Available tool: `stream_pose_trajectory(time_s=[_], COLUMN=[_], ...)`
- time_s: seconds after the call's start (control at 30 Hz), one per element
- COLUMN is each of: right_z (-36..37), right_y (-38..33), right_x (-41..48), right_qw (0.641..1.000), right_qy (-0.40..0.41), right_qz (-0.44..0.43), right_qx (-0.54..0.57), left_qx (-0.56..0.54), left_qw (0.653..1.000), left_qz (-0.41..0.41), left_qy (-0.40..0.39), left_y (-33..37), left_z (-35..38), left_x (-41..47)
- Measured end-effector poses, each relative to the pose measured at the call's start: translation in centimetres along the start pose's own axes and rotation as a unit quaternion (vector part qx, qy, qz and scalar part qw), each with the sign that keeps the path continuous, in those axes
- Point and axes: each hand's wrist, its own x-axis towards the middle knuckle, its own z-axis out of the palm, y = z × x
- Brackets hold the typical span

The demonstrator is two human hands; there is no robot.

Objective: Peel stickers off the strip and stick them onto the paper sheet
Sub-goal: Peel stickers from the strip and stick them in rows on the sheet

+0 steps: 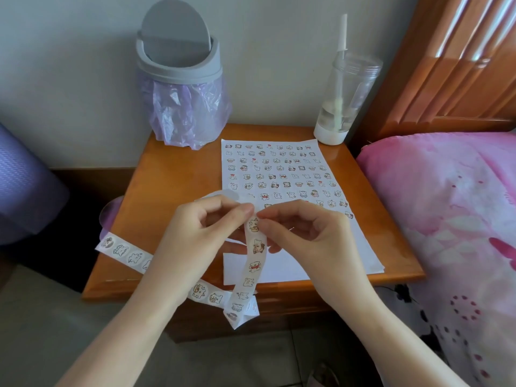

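Observation:
A white paper sheet (282, 169) lies on the wooden bedside table (178, 169), with several rows of small cartoon stickers covering its far half. A long sticker strip (254, 263) with round cartoon stickers hangs over the table's front edge and trails off to the left. My left hand (206, 230) pinches the strip's top end between thumb and forefinger. My right hand (304, 227) pinches the topmost sticker (253, 224) at its right edge. Both hands hover above the near half of the sheet. The peeled, bare part of the backing curls away behind my left hand.
A grey swing-lid bin (178, 74) with a purple liner stands at the table's back left. A clear bottle with a straw (343, 90) stands at the back right. A pink-covered bed (452, 219) borders the table on the right, a purple object (25, 185) on the left.

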Motion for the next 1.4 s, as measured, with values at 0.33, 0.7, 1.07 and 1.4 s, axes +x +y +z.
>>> stream_pose_trajectory(time_s=[0.33,0.7,1.07,1.4], right_z=[0.1,0.1,-7.6,-7.7], right_y=[0.1,0.1,2.8,3.4], right_x=[0.1,0.3,3.0,3.2], right_qw=[0.999,0.986,0.968,0.960], right_qy=[0.029,0.023,0.050,0.020], right_qz=[0.006,-0.031,0.200,0.223], right_qx=[-0.013,-0.161,-0.140,-0.168], left_qx=[-0.007,0.006,0.136,0.137], left_qw=[1.000,0.999,0.989,0.988], left_qz=[0.010,-0.038,-0.059,-0.067], left_qy=[0.007,0.018,0.025,0.030], left_y=[0.2,-0.9,-2.7,-2.7], left_z=[0.1,0.4,0.1,0.0], left_x=[-0.1,0.5,0.9,1.1])
